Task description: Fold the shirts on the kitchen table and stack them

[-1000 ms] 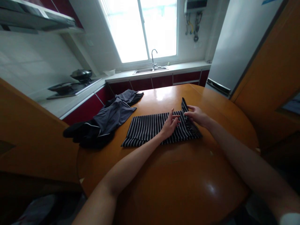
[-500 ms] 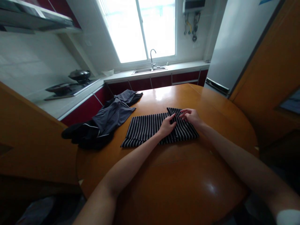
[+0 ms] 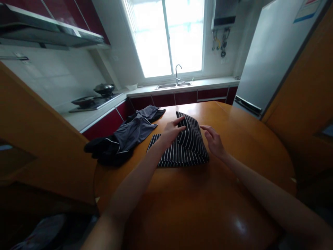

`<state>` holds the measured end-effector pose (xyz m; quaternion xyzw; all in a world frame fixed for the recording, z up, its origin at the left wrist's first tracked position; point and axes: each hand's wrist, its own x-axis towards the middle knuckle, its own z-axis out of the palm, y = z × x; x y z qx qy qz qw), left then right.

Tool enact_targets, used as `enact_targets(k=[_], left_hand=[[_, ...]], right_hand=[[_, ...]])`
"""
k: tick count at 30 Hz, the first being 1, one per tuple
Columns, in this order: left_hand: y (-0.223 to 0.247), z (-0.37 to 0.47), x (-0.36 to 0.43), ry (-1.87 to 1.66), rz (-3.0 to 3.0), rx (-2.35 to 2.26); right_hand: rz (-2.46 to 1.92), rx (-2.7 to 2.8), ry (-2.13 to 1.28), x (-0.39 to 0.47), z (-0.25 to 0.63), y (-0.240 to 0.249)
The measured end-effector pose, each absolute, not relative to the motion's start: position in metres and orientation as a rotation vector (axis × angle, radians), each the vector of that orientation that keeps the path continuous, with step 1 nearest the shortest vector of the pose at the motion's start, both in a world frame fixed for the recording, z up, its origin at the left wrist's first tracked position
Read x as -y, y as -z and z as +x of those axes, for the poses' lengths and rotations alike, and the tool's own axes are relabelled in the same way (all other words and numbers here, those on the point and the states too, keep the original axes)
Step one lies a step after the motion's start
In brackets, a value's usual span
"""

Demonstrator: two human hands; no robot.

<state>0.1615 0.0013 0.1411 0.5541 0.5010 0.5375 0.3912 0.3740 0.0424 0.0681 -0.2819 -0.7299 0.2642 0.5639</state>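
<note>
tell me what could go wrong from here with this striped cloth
The striped cloth has its right part raised and curved over, so that fold could slump or crease unevenly. The left hand is at the fold's upper left edge and might drag the layer underneath askew. The right hand is open beside the fold's right edge, so that side may slip out of line.

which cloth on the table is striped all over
The black-and-white cloth at the left hand; the grey one beside it has only white trim.
</note>
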Motion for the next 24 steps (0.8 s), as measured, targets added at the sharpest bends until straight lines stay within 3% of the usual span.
enact_targets(k=[6,16,24], left_hand=[[-0.158,0.095,0.033,-1.364,1.283,-1.327],[-0.077,0.021,0.050,-1.108,0.833,-1.435],[-0.077,0.010,0.052,-1.094,0.903,-1.435]], right_hand=[[-0.577,2.034,-0.447,0.004,0.346,-0.052],[-0.771,2.286,-0.197,0.025,0.321,-0.026],[-0.729,2.358,-0.180,0.024,0.325,-0.026]])
